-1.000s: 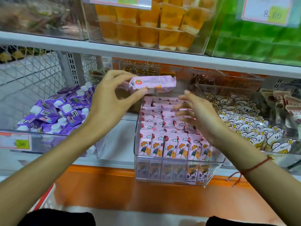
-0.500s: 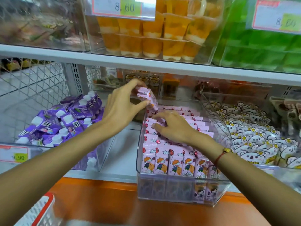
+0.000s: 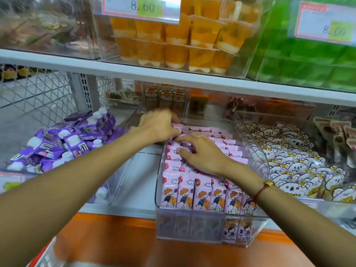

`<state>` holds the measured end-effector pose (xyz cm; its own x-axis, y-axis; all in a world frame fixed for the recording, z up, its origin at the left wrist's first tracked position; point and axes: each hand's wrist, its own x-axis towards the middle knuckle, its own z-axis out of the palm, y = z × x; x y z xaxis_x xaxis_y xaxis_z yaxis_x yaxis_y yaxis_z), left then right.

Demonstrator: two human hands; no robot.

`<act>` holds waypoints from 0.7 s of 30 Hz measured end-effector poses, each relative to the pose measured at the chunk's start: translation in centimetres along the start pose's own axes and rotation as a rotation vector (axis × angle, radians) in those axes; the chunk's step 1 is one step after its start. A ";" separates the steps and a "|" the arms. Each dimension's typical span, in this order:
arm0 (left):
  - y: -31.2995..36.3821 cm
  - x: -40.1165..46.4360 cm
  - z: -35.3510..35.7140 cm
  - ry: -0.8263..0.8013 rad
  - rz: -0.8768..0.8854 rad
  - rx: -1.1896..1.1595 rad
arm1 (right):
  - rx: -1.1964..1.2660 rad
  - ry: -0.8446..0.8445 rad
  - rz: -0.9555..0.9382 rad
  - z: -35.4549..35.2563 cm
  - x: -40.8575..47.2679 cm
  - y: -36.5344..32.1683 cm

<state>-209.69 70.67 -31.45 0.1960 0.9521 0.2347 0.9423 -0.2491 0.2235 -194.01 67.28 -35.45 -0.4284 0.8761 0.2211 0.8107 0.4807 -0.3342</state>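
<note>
A clear plastic bin [image 3: 204, 226] on the lower shelf holds several rows of upright pink snack packs [image 3: 202, 193] printed with a cartoon child and a red balloon. My left hand [image 3: 157, 127] reaches over the bin's back left corner, fingers curled down round a pink pack [image 3: 176, 125] among the rear rows. My right hand [image 3: 200, 153] lies on the middle rows, fingers spread and bent, pressing the pack tops. It wears a ring, and a red string bracelet sits on the wrist.
Purple pouches with white caps [image 3: 63, 143] fill a clear bin at left. White koala packs [image 3: 292, 166] fill the bin at right. The upper shelf [image 3: 173, 76] carries orange jelly cups [image 3: 173, 41] and green packs [image 3: 312, 62], with price tags. An orange ledge [image 3: 115, 239] runs below.
My left hand carried the pink pack from above the bin down into the back left rows. My right hand slid from the bin's right side onto the middle rows.
</note>
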 end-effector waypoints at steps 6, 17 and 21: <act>-0.6 -7.0 0.1 0.210 -0.071 -0.341 | -0.188 0.155 -0.108 -0.4 0.6 0.0; -0.1 -13.2 2.1 0.189 -0.139 -0.563 | -0.268 -0.064 0.040 1.2 2.8 0.4; -0.3 -13.2 1.6 0.181 -0.155 -0.529 | -0.242 -0.098 0.076 1.1 3.2 0.1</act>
<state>-212.12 58.47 -36.16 -0.0274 0.9506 0.3093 0.6837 -0.2079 0.6995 -195.71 70.18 -35.83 -0.3896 0.9143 0.1104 0.9087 0.4012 -0.1154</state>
